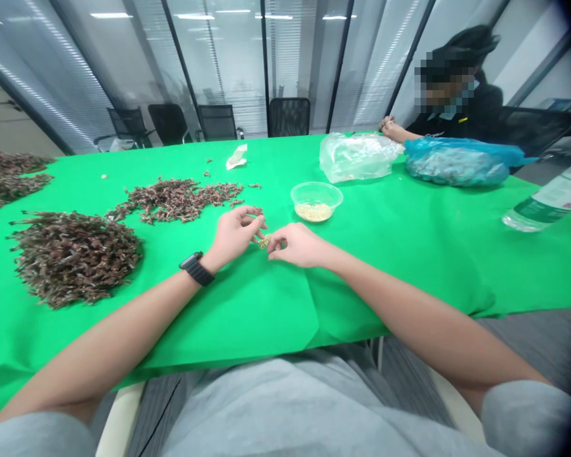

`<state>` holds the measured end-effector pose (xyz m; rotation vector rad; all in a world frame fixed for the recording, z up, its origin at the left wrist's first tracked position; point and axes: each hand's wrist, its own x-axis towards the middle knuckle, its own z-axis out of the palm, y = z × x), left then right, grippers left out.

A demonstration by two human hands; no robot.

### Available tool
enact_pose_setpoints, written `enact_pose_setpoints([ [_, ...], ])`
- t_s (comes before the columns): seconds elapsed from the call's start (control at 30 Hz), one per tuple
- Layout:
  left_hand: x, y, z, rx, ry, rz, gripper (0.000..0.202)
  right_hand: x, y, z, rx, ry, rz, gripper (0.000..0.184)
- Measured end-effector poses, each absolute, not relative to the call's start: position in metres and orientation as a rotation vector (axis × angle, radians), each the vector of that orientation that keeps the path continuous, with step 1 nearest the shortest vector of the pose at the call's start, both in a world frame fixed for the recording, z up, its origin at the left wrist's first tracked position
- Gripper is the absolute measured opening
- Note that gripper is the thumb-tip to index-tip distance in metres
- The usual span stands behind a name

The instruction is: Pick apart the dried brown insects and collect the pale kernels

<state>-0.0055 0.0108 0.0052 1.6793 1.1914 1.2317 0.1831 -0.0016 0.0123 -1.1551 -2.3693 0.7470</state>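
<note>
My left hand (238,233), with a dark watch (197,269) on its wrist, is over the middle of the green-covered table. Its fingers are curled, and a small brown stalk-like piece (257,211) shows at the fingertips. Close on its right, my right hand (295,245) has thumb and fingers pinched together. Between the two hands sits a small cluster of yellow-gold grains (265,241), touching the fingertips of both; whether it is held or lies on the cloth I cannot tell. Just beyond my right hand stands a clear plastic bowl (332,195) with similar yellow grains at its bottom.
Small brown pieces form a loose pile (171,200), a tall heap (78,257) and another pile (9,178) at far left. Beyond are crumpled paper (236,157), a clear bag (356,156) and a blue bag (457,162). A bottle (549,197) tilts at right. Another person (485,105) sits behind.
</note>
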Motion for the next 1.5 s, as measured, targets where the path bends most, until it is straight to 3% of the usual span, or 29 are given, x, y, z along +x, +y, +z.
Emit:
enact_pose_setpoints([
  [0.27,-0.004,0.009,0.005,1.643,1.187,1.205,0.031,0.179,0.002,0.005,-1.180,-2.445,0.753,0.007],
  [0.57,-0.004,0.009,0.004,1.655,1.187,1.206,0.028,0.178,-0.005,0.010,-1.096,-2.682,0.656,0.016],
  [1.17,-0.003,0.010,0.003,1.696,1.239,1.177,0.025,0.173,-0.003,0.009,-1.203,-2.500,0.734,0.005],
  [1.5,-0.003,0.009,0.002,1.698,1.249,1.161,0.027,0.165,-0.012,0.004,-1.313,-2.589,0.610,0.014],
])
